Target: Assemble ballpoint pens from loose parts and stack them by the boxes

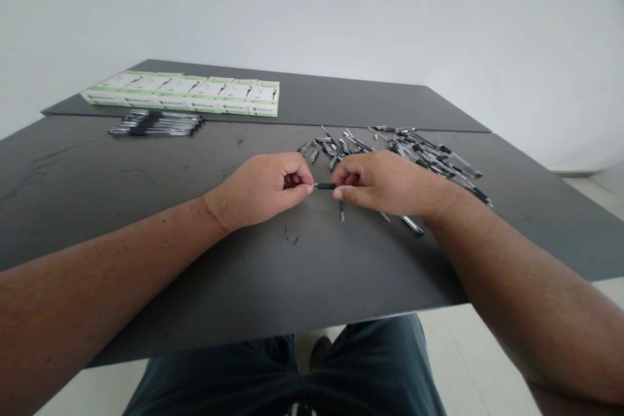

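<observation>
Between my hands a pen with a black grip lies level above the dark table. My left hand pinches its left tip end between thumb and forefinger. The fingers of my right hand close round the other end of the pen and hide that part of it. Just beyond and beside my right hand lies a loose heap of pen parts: clear barrels with black grips and small caps. A few single pieces, among them a clear-and-black piece, rest nearer me.
A row of white-and-green boxes with pen pictures stands at the back left. In front of it lies a neat bundle of pens. The grey table has a front edge just before my knees; a wall rises behind.
</observation>
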### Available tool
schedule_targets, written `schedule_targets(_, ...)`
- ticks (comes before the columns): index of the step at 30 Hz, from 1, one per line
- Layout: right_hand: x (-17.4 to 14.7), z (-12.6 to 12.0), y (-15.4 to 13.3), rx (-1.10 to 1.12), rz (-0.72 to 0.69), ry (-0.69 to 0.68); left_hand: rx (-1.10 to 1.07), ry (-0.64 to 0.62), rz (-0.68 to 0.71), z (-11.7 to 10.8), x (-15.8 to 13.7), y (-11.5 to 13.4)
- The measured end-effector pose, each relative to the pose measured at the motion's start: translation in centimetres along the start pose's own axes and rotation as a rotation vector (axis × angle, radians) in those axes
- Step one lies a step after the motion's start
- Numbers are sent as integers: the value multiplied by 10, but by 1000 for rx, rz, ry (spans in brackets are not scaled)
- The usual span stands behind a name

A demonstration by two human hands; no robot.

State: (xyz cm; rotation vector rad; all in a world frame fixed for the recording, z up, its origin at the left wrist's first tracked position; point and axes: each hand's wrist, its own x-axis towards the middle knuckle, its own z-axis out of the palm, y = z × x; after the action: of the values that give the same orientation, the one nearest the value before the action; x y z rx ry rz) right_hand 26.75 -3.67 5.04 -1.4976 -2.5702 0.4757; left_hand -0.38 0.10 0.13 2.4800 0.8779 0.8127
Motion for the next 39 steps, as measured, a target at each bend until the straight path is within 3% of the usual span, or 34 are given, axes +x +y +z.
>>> schedule_targets(33,-1,-3,-2,-86,-33,-34,11,-29,-15,0,2,2)
schedule_targets(39,-1,-3,-3,-44,11,-33,13,-37,-26,-1,1,3)
